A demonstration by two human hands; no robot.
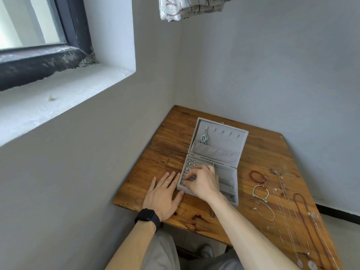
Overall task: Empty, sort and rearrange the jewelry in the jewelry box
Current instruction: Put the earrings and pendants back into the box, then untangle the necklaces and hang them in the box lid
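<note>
An open grey jewelry box [229, 178] sits on the wooden table [171, 152]. Its lid stands back, with a blue pendant [204, 138] hanging from a hook inside. Several small earrings [191, 162] lie in the ring-roll section at the box's left. My right hand [202, 181] is over that section, fingertips curled down into the rolls; what they pinch is hidden. My left hand [162, 193] lies flat on the table against the box's left wall, thumb at its front corner.
Right of the box lie a red bead bracelet [257, 176], a white cord bracelet [260, 190], thin chain bracelets [266, 210] and several long necklaces [303, 221]. Walls close in on the left and behind. The table's near edge runs above my knees.
</note>
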